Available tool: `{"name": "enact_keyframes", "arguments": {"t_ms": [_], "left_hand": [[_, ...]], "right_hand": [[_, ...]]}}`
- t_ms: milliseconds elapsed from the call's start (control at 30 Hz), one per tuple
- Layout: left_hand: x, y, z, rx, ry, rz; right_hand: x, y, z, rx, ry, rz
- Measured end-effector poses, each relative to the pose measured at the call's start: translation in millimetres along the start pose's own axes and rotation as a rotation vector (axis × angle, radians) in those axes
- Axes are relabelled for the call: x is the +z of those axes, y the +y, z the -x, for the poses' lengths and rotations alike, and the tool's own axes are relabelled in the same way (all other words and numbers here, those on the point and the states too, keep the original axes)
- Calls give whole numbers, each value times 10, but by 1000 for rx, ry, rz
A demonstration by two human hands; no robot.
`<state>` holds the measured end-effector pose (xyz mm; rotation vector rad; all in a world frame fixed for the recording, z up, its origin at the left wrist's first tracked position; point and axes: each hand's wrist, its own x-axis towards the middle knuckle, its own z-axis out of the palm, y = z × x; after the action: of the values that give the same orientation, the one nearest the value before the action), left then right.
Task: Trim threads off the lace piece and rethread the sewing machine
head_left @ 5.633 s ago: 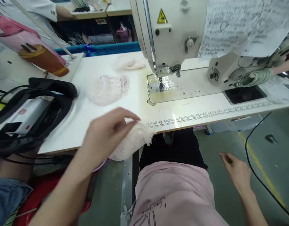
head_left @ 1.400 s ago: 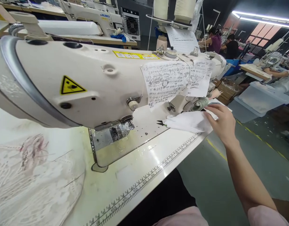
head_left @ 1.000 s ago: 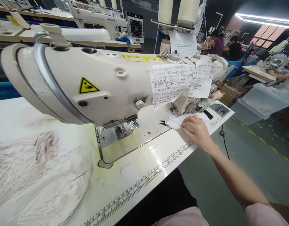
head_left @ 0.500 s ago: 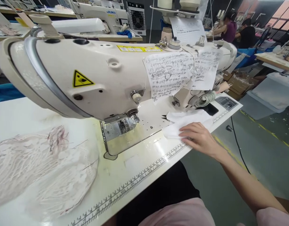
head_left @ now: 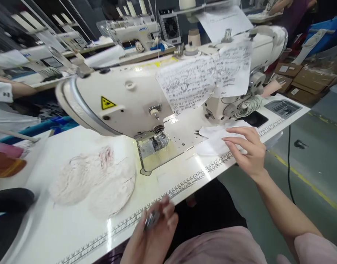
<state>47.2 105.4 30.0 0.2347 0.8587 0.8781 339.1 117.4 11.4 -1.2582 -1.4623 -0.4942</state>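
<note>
My left hand (head_left: 154, 229), blurred, is curled palm up at the table's front edge, closed on a small round metal piece that looks like a bobbin case (head_left: 151, 220). Over the white cloth (head_left: 212, 143) at the right side of the table is my right hand (head_left: 248, 152), its thumb and fingers apart and nothing between them. Whether its fingertips touch the cloth I cannot tell. Dark pointed tips, perhaps of snips (head_left: 197, 132), stick out from under the cloth. The white sewing machine (head_left: 124, 95) stands behind both hands. Beige lace pieces (head_left: 94, 179) lie to its left.
A printed ruler (head_left: 185, 185) runs along the table's front edge. Handwritten papers (head_left: 190, 84) hang on the machine. A dark phone (head_left: 253, 119) and a coil of pale cord (head_left: 248, 107) are at the right. Another person's arm (head_left: 21, 88) shows at the far left.
My left hand has come into view from below with the metal piece. My right hand has lifted and spread its fingers over the cloth. The view has shifted, showing more at left.
</note>
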Motion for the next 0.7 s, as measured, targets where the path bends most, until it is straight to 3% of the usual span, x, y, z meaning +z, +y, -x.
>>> {"name": "enact_keyframes", "arguments": {"t_ms": [133,233,333,400,700], "left_hand": [[955,131,-561,243,-257,-450],[1321,39,-1053,504,-329,-1116],[1402,-69,-1396,538,-369,-1329],[1393,-74,-1480,537,-371,-1393],[1427,142,-1299,554,-316,-1435]], "right_hand": [[-70,9,-65,16,29,-38],[-206,51,-81,36,68,-20],[-365,110,-58,96,109,28],[-450,148,-32,147,110,51],[-459,183,-16,247,92,-20]]}}
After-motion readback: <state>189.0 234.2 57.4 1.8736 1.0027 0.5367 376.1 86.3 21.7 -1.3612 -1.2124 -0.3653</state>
